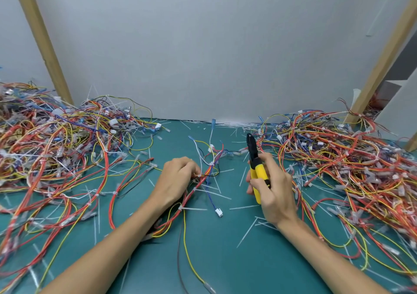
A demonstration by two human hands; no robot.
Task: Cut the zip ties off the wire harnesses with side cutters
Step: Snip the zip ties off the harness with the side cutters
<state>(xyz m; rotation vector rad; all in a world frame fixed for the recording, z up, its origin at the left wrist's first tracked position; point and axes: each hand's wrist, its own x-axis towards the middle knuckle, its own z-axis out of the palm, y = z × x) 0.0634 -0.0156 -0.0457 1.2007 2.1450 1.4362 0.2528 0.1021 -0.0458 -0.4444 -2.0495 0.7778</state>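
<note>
A wire harness [191, 194] of red, yellow and black wires runs diagonally across the middle of the green mat. White zip ties [180, 208] sit along it, their tails sticking out to the right. My left hand [178, 178] pinches the harness near its upper end, where the wires fan out. My right hand [270, 187] grips the yellow handles of the side cutters [256, 167], held upright. Their black jaws point up and away, well to the right of the harness and touching nothing.
Big tangled piles of harnesses lie at the left [56, 147] and right [349, 162]. Cut zip tie tails [246, 232] litter the green mat [225, 260]. A white wall [203, 56] closes the back, with wooden posts [42, 40] at both sides.
</note>
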